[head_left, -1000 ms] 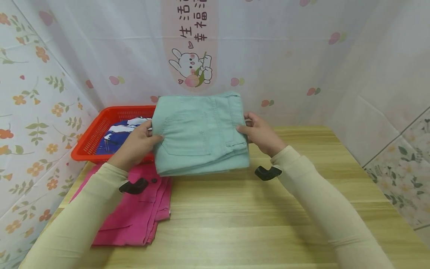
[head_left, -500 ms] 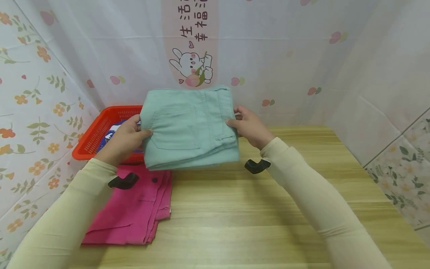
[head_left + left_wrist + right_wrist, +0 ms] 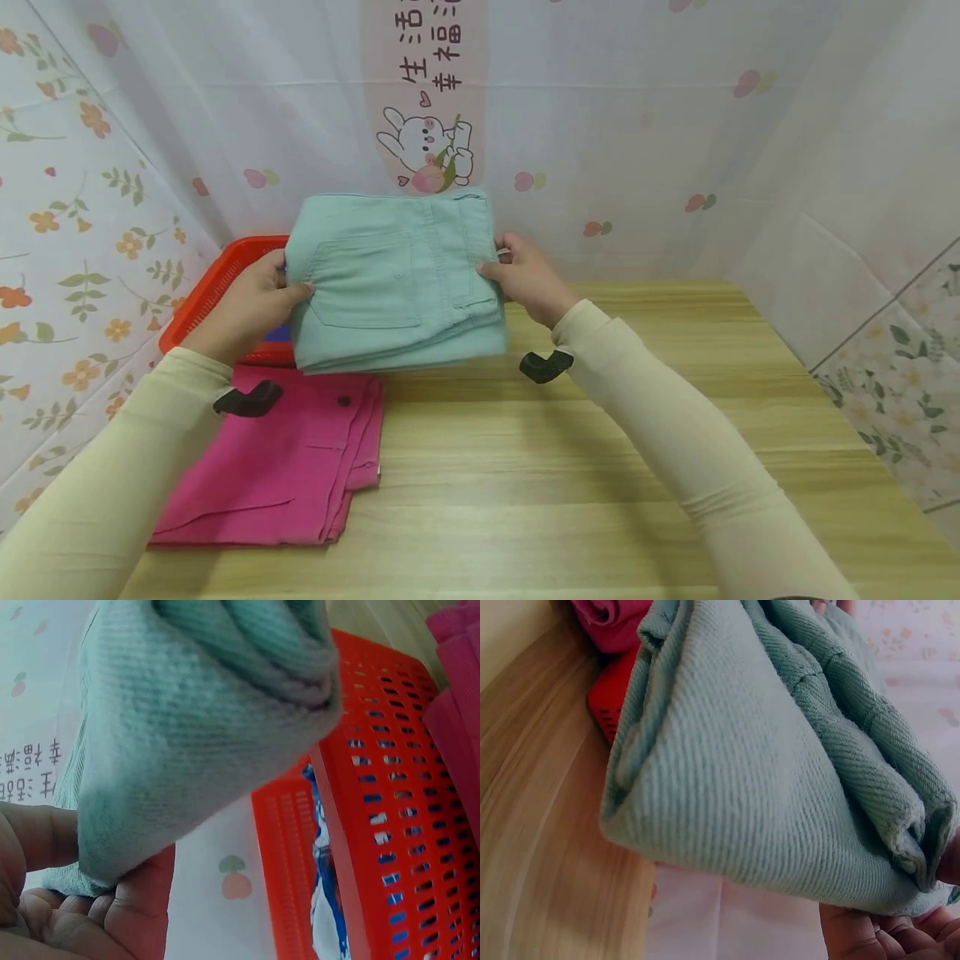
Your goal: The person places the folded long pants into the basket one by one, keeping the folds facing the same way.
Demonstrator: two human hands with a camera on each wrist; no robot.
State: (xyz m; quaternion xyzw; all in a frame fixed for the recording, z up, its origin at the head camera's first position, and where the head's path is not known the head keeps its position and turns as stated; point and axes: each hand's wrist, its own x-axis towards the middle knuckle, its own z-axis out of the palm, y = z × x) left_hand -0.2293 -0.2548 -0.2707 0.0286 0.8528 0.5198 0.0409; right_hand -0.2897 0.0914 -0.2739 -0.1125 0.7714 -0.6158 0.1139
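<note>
A folded pair of mint-green jeans (image 3: 367, 279) is held up above the table, its back pocket facing the head camera. My left hand (image 3: 251, 304) pinches its left edge, thumb on the front and fingers behind. On the opposite side my right hand (image 3: 531, 277) grips the waistband edge the same way. The left wrist view shows the thick folded denim (image 3: 180, 742) between thumb and fingers. Stacked layers of the jeans (image 3: 742, 765) fill the right wrist view. Partly hidden behind the jeans is a red plastic basket (image 3: 217, 292), holding blue-and-white cloth (image 3: 324, 885).
Folded pink pants (image 3: 300, 467) with a dark button lie on the wooden table (image 3: 562, 483), in front of the basket. A white printed curtain (image 3: 600, 125) hangs along the back, and a floral one (image 3: 82, 250) runs down the left side.
Both hands have carried the folded jeans leftward and slightly up, so they now cover more of the red basket and its cloth. The pink pants have stayed put.
</note>
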